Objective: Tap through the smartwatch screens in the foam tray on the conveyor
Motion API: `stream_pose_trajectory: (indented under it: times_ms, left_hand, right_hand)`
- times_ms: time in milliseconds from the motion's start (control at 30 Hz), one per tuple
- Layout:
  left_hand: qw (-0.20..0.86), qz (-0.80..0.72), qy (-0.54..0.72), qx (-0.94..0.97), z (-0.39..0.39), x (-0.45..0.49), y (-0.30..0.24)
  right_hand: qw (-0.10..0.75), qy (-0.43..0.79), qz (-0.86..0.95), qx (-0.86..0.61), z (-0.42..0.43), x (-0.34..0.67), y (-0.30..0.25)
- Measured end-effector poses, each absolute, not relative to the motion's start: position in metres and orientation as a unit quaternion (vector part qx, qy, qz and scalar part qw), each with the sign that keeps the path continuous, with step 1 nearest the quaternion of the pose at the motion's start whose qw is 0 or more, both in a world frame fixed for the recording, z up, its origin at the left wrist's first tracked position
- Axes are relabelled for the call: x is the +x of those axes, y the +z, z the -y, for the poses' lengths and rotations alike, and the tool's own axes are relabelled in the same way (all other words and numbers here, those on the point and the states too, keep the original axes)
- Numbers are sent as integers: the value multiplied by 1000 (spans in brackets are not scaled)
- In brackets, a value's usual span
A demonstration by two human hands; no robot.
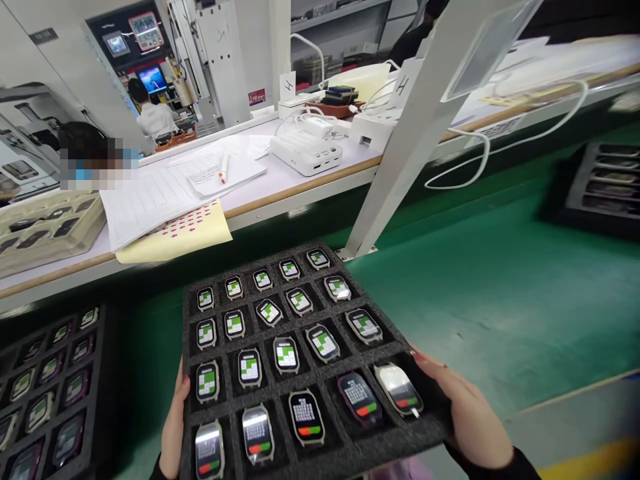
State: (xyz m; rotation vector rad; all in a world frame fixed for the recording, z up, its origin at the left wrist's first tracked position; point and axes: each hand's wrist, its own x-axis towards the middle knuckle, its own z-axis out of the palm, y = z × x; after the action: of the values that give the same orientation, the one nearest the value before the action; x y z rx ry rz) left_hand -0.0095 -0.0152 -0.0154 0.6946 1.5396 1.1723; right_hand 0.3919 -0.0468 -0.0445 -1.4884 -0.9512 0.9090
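Tray: black foam tray (320, 460) sits closest to the lens, held level-ish between both hands, tilted a bit to the right in the view.
Left hand: left hand (174, 427) wraps the tray's left edge near the bottom corner, fingers curled round the foam, so it's clamped on the tray.
Right hand: right hand (467, 413) grips the right edge near the lower corner, thumb on top beside the last watch in the near row, fingers underneath out of sight.
Watches: smartwatch bodies (286, 353) fill the tray's pockets, five rows of five, no straps, all screens lit. The rows away from the hands show green and white blocks; the row between the two hands shows a white grid with a red and green bar.
Second tray: another dark tray of watches (47, 387) lies just left of the left hand, down on the green surface (500, 293).
Post: white slanted post (400, 147) stands past the far right corner of the held tray.
Bench: white workbench (260, 190) runs beyond the tray, with papers (165, 193), a yellow sheet (190, 233), a red-tipped pen (223, 170) and white charger boxes (307, 150) with cables.
Beige tray: moulded beige tray (45, 230) sits up left of the left hand.
Background: a person (155, 113) in white faces screens far off.
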Motion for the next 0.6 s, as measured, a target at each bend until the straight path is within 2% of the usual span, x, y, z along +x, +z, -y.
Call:
stream_pose_trajectory:
  times_ms: [167,367,600]
  left_hand:
    - [534,-615,536,223,-36,-3,6]
    - [535,-577,567,246,-77,2,11]
    - [523,-576,565,274,-76,-6,4]
  right_hand:
    - [587,427,331,-603,-14,374,-45]
    - [603,443,336,-572,-91,370,-48]
    - [560,535,379,-506,-87,376,-43]
